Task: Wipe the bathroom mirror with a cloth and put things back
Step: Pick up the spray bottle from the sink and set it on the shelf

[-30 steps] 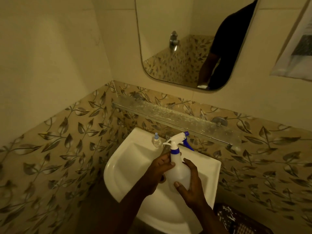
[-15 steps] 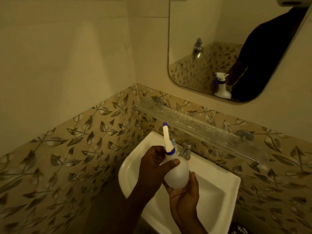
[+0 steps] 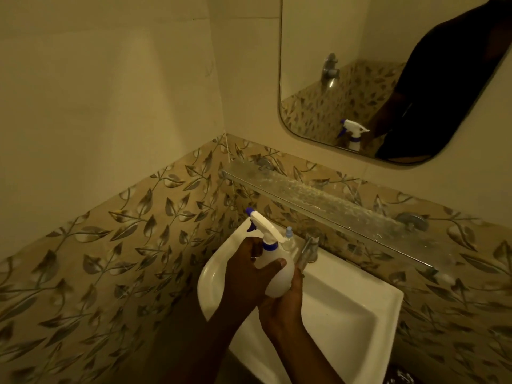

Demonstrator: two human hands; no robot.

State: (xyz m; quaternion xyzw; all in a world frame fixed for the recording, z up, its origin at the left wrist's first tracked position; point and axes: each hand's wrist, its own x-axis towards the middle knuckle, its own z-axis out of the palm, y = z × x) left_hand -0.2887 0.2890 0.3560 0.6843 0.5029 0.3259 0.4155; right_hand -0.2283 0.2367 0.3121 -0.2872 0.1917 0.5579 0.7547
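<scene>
Currently, head view only: both hands are on the spray bottle, held over the left half of the sink.

Left hand grips the upper body of the bottle. Its thumb lies flat across the near face and the other fingers curl round the far side just under the blue collar. How far they wrap I cannot tell, since the bottle hides the tips.

Right hand cups the base from below, palm up. Its fingers are pressed together and curve up the bottle's right side.

The bottle is tilted, with the base toward the right palm and the spray head above the left knuckles. The nozzle's blue tip points up and left, toward the corner wall and away from the mirror.

Beyond the left fingertips, a small clear bottle with a pale blue cap stands on the sink's back ledge, just beside the spray head. The chrome tap is just right of that, close to the right fingertips but apart from them.

Above the tap, a glass shelf runs along the leaf-pattern tiles.

The mirror is higher up, well apart from both hands. It reflects the spray bottle, a dark-clothed torso and a wall tap.
</scene>
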